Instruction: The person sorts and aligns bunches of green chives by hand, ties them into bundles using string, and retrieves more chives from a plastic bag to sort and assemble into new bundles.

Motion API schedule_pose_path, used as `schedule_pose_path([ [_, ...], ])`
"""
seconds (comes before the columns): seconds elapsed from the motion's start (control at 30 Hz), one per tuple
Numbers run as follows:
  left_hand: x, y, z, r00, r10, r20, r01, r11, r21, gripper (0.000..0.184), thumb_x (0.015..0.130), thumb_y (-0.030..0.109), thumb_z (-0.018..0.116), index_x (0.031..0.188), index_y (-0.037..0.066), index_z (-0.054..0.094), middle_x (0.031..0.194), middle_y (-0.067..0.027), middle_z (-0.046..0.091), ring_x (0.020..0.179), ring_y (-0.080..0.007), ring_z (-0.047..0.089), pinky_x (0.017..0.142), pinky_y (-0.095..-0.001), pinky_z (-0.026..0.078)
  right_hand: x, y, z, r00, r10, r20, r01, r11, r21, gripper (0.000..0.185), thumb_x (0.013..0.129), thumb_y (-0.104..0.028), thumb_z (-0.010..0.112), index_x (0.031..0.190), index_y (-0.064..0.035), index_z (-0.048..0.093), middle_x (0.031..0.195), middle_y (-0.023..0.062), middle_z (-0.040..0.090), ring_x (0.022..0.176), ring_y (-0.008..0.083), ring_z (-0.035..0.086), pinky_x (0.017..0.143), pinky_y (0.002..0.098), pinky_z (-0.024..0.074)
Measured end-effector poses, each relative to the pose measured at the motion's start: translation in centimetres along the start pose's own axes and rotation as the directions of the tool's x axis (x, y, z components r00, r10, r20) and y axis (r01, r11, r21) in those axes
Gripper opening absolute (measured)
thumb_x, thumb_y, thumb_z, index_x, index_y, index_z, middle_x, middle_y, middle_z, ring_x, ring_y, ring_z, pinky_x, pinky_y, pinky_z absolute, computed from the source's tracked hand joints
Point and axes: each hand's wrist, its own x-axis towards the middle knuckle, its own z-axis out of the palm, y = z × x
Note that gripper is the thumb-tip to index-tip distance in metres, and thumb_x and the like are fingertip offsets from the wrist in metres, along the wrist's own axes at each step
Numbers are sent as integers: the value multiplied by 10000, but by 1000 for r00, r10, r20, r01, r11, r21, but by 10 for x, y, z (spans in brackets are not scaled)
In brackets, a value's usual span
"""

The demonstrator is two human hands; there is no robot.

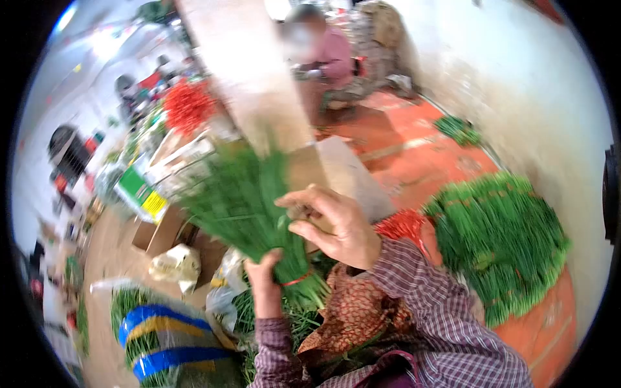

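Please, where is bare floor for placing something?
Bare: orange floor covering between the large green stalk stack and small green bundle; tan floor left of the brown cardboard box. Crowded: below the left hand, with loose green stalks.

The one camera sits on the person's head and looks forward and down, so the left hand (264, 279) and the right hand (339, 225) show up close in the middle, with the checked sleeves (456, 317) coming from below. It sees very wide, in a round shape with black corners, and the pale post (249, 64) leans. Farther off, it takes in the orange floor (424, 139), the wall (517, 84) on the right and another person (336, 58) near the top.
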Motion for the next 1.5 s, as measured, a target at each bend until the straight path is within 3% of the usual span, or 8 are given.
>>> schedule_pose_path([
  [0.2,-18,39,42,993,-105,55,117,945,-306,744,816,223,675,1440,92,292,1367,-172,417,1179,-261,511,998,-385,467,-79,36,-65,981,98,-165,-172,834,-525,654,822,-213,712,1370,-66,387,1166,132,523,942,239,560,834,354,475],
  [0.3,-34,8,65,792,449,413,-605,662,442,756,853,176,665,1472,136,233,1402,-157,405,1214,-274,485,987,-433,466,-121,35,-93,923,359,-141,-384,892,-240,698,854,-325,688,1389,-31,351,1217,146,511,958,234,557,835,342,471],
  [0.37,-19,15,110,907,-294,301,379,883,-277,771,808,294,705,1439,119,299,1349,-163,440,1224,-305,466,949,-477,480,-144,40,-112,898,424,-121,-435,896,-90,750,886,-388,648,1418,1,289,1290,164,473,991,218,548,845,338,466],
  [0.43,-32,-8,152,948,-229,222,233,973,12,785,701,294,709,1352,5,379,1266,-185,480,1138,-312,506,941,-427,478,-157,37,-134,789,613,40,-594,744,306,851,879,-436,644,1454,9,202,1345,194,426,1108,238,524,898,351,452],
  [0.6,-88,-59,237,803,-180,568,209,978,16,662,693,146,717,1267,-40,445,1172,-138,544,1037,-253,562,932,-375,465,-178,32,-164,923,366,-116,-374,926,-52,1220,658,-444,844,1463,47,69,1411,233,346,1303,318,383,1080,406,326],
  [1.07,-123,-134,321,323,-429,843,435,859,270,892,814,341,728,1465,35,201,1423,-158,351,1316,-300,374,1083,-469,327,-306,-41,-287,659,463,-593,-691,60,-720,1010,582,-343,835,1442,-232,317,1137,187,490,991,301,540,780,394,548],
  [1.33,-69,-106,279,468,-445,764,295,893,339,777,859,289,672,1449,-9,264,1365,-244,449,1258,-332,476,1046,-428,370,-440,-40,-428,178,426,-887,-659,-618,-429,925,686,-273,824,1445,-286,295,1373,116,391,1214,366,424,983,525,403],
  [1.5,-40,-76,205,624,-403,669,112,894,434,720,856,293,681,1412,-16,344,1217,-190,576,1164,-268,551,1000,-383,414,-454,18,-387,141,645,-751,-753,-423,-505,651,836,-338,686,1398,-210,382,1286,109,494,1104,320,533,882,471,486],
])
